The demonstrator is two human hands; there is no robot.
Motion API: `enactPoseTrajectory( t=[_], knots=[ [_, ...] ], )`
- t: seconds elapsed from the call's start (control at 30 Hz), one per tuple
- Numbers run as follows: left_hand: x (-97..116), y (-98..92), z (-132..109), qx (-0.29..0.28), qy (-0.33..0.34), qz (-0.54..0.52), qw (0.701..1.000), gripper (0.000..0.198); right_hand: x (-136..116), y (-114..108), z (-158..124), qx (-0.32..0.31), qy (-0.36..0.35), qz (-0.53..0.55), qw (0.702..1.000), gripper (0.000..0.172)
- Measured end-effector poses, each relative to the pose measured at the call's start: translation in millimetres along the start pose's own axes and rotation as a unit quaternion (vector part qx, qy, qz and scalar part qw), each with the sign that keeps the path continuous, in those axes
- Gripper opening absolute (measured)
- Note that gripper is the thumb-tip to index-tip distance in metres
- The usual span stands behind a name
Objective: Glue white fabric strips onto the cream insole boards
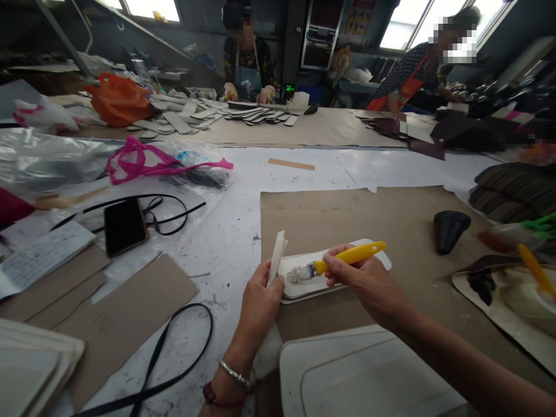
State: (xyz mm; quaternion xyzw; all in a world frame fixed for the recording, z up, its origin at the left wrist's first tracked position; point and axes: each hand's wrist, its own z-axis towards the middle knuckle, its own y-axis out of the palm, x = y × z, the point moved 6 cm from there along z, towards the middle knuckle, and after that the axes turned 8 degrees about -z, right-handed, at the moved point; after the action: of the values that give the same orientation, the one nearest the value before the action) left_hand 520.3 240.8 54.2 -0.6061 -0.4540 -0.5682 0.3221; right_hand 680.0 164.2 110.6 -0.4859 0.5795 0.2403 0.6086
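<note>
Our right hand (365, 279) grasps the yellow-handled brush (347, 256), bristles touching the white panel (304, 286). Our left hand (259, 302) pinches a white strip (277, 258) upright at the panel's left edge. The panel lies on brown cardboard (369, 217).

— What are we seeing on the left of the frame?
— We are looking at a dark phone (124, 226) lying beside a black cord (171, 197), with a pink bag (145, 162) above and an orange bag (118, 98) in the upper left.
— And on the right?
— We are noticing a black saddle-shaped piece (450, 229) sitting on brown cardboard (391, 214). At the top, one person (247, 61) is standing and another person (412, 72) is leaning over the far table (321, 127).
</note>
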Motion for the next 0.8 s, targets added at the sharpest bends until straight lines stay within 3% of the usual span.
enactPoseTrajectory(
  t=[0.1, 0.17, 0.4, 0.53, 0.7, 0.8],
  knots=[
    [-3, -0.2, 0, 0.001, 0.001, 0.011, 1.000, 0.034, 1, 0, 2, 0.011, 0.003, -0.015, 1.000, 0.037],
    [-6, 0.0, -1, -0.001, 0.000, 0.021, 1.000, 0.034, 1, -12, 4, 0.036, -0.009, -0.048, 0.998, 0.034],
    [-12, -1.4, -1, 0.011, -0.008, 0.045, 0.999, 0.036, 5, -94, -4, 0.164, -0.022, -0.239, 0.957, 0.025],
    [-11, -3.4, -2, 0.010, -0.021, 0.088, 0.996, 0.039, 3, -124, -9, 0.217, -0.049, -0.341, 0.913, 0.024],
    [-9, -5.3, -3, 0.021, -0.023, 0.124, 0.992, 0.042, -10, -124, -15, 0.237, -0.183, -0.429, 0.852, 0.016],
    [-9, -3.5, -3, 0.018, -0.024, 0.134, 0.990, 0.043, -13, -108, -20, 0.204, -0.229, -0.441, 0.843, 0.013]
  ],
)
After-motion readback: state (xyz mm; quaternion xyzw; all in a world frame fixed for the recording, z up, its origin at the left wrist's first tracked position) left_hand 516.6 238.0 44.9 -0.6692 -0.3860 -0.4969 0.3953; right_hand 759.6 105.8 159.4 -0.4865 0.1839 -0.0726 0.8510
